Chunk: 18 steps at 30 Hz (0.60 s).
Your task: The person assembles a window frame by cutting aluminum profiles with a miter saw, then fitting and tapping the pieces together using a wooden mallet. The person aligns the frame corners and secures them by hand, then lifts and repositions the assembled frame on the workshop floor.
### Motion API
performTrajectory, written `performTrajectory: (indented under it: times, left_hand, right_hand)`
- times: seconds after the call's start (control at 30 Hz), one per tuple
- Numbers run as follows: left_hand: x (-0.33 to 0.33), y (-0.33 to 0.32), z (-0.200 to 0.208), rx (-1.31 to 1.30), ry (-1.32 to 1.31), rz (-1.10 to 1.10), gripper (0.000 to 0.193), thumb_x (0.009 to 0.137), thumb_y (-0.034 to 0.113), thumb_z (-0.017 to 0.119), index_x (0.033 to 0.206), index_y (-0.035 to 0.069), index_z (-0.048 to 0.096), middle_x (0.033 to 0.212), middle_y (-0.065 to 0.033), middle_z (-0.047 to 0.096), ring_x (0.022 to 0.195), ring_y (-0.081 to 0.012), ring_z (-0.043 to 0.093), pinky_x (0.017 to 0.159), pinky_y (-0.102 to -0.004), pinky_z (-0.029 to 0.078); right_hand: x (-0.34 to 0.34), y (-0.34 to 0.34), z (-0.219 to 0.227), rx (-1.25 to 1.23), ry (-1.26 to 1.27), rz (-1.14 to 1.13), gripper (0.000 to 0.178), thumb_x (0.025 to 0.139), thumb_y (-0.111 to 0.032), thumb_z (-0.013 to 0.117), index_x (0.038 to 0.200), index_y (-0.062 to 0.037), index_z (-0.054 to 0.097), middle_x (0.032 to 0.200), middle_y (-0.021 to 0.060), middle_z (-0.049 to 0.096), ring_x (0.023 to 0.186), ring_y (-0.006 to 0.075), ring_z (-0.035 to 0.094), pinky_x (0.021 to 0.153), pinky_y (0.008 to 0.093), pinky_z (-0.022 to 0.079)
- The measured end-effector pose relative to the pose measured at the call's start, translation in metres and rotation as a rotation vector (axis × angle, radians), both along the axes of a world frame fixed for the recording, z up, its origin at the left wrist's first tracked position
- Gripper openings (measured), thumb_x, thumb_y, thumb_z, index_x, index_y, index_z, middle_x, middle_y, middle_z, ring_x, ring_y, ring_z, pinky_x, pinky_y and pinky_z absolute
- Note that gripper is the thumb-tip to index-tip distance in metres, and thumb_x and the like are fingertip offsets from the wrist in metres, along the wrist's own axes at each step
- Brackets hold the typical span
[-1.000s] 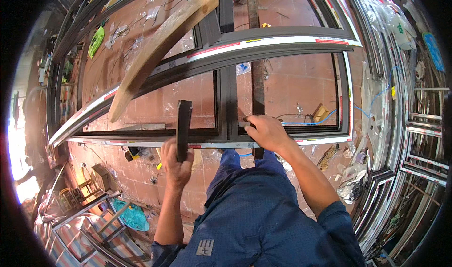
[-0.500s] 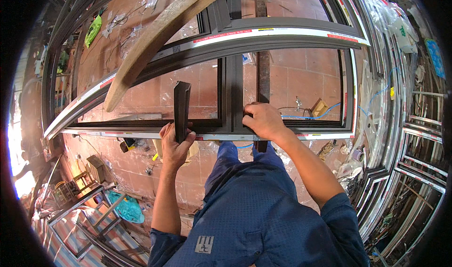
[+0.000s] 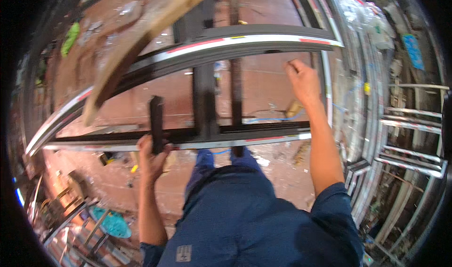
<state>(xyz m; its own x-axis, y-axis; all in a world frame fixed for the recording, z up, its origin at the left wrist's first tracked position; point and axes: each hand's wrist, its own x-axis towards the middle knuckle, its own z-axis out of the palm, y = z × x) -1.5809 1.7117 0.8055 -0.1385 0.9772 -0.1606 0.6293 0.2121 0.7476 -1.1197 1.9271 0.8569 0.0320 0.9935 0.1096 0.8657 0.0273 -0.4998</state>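
A large dark metal window frame (image 3: 204, 97) with white-and-red protective tape lies in front of me, its near bar crossing above my legs. My left hand (image 3: 151, 162) is closed around a short dark metal profile (image 3: 156, 118), which stands upright beside the near bar. My right hand (image 3: 303, 81) is raised over the frame's right opening, just short of the far bar. Its fingers are pinched together, and whether anything small sits between them I cannot make out.
A curved wooden piece (image 3: 136, 48) slants across the frame's left part. Long metal profiles (image 3: 365, 139) and smaller frames (image 3: 409, 123) line the right side. A teal bag (image 3: 110, 221) lies at lower left, a green one (image 3: 70, 39) at far left. Scraps litter the tiled floor (image 3: 268, 168).
My right hand has left the middle post and moved right and away from me, toward the far bar. My left hand keeps hold of the profile. The whole view has shifted.
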Motion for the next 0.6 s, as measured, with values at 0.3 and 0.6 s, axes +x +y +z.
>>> performTrajectory:
  times: [0.3, 0.6]
  left_hand:
    - [0.010, 0.010, 0.017, 0.032, -0.015, -0.052, 0.023, 0.084, 0.016, 0.081, 0.102, 0.005, 0.071, 0.118, -0.0092, 0.078, 0.116, -0.0310, 0.066, 0.121, -0.0474, 0.031]
    - [0.010, 0.006, 0.009, 0.053, 0.052, 0.020, 0.021, 0.084, 0.016, 0.082, 0.100, 0.005, 0.073, 0.117, -0.0076, 0.079, 0.117, -0.0294, 0.067, 0.123, -0.0480, 0.031]
  right_hand:
    - [0.130, -0.056, 0.033, -0.313, -0.819, 0.824, 0.025, 0.087, -0.023, 0.078, 0.111, -0.0161, 0.080, 0.133, 0.0036, 0.069, 0.143, 0.0282, 0.054, 0.124, 0.0551, 0.035]
    - [0.114, -0.050, 0.020, -0.693, -1.067, 0.895, 0.018, 0.085, -0.023, 0.076, 0.099, -0.0183, 0.085, 0.129, 0.0009, 0.074, 0.146, 0.0264, 0.053, 0.127, 0.0673, 0.026]
